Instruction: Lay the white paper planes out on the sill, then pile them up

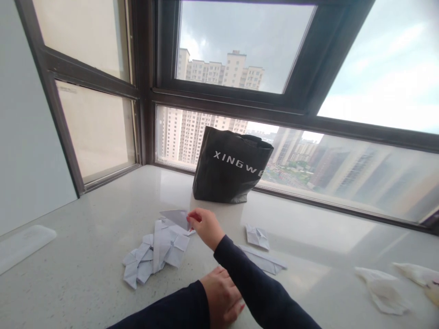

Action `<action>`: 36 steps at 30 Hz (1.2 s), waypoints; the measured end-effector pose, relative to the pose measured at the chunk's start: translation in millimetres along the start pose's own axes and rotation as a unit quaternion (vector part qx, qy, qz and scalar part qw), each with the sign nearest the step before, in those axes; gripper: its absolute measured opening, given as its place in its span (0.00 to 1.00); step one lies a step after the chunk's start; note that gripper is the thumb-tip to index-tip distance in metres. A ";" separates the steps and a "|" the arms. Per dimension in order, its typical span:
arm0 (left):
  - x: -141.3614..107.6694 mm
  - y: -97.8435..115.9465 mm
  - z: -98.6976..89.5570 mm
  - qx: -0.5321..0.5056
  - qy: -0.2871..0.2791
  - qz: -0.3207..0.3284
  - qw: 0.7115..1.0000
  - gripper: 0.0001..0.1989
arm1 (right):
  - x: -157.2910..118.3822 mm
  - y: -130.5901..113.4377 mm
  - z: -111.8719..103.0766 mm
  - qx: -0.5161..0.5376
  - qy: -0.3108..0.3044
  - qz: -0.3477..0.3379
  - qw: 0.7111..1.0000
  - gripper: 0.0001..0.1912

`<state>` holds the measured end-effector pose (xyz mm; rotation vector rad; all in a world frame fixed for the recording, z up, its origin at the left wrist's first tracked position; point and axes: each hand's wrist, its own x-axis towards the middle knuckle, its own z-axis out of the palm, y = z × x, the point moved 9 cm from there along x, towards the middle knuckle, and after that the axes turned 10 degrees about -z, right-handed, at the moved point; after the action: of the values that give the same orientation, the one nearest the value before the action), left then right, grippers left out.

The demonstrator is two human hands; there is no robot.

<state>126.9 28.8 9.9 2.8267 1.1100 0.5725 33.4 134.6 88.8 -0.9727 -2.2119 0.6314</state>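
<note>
My right hand (206,226) pinches the edge of a folded white paper piece (174,216) between thumb and fingers, just over the far end of a heap. That heap of folded white papers (149,260) lies on the pale stone sill, its pieces overlapping at different angles. Nearer to me, my left hand (221,297) rests on the sill, palm down with fingers lying against the surface and nothing visible in it. Right of my hands are a small square folded paper (257,236) and a long folded paper strip (265,261), partly behind my right sleeve.
A black bag (229,178) with white lettering stands against the window ahead. Crumpled whitish packets (384,290) lie at the far right. A translucent white object (25,246) sits at the left edge. Dark window frames (222,101) border the stone sill (85,265).
</note>
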 end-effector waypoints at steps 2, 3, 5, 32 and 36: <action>0.3 1.8 -4.7 -0.036 -0.004 0.006 0.999 0.10 | -20.3 19.1 -16.5 0.134 0.008 0.054 0.989 0.09; 0.0 2.4 -5.2 -0.053 -0.006 0.008 0.999 0.14 | -31.8 27.3 -26.8 0.177 0.015 0.071 0.982 0.10; -1.2 2.3 -3.3 -0.070 -0.004 0.007 0.997 0.17 | -58.5 44.3 -50.1 0.222 0.031 0.108 0.969 0.13; -1.1 13.4 -2.7 -0.099 -0.103 0.074 0.987 0.27 | -193.6 65.0 -142.9 -0.309 0.085 0.097 0.942 0.20; -10.2 17.3 -8.7 -0.058 -0.084 0.051 0.993 0.25 | -131.4 1.0 -76.4 -0.292 -0.031 -0.044 0.955 0.13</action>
<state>128.1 8.4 17.8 2.7827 0.8786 0.3838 157.2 46.6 93.9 -1.1334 -2.5389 -0.0521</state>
